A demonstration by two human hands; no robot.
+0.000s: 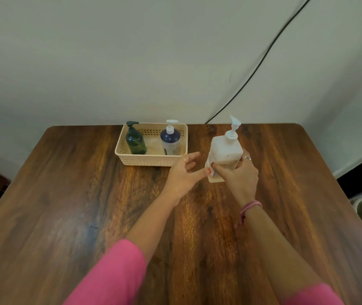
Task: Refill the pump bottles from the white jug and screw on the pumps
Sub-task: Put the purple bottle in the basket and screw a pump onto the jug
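I note my right hand (237, 179) has its fingers clamped on the white pump bottle (225, 155), steadying it upright; left hand (184, 172) fingers spread, free beside the basket (151, 160).

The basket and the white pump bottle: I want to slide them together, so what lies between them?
In the head view, only the left hand, its straight fingers there; otherwise bare table separates basket and white pump bottle.

We see our right hand (238, 181) gripping a tilted white plastic pump bottle (226, 154); at ten o'clock, a cream perforated basket (151, 160); our left hand (183, 175) spread beside it.
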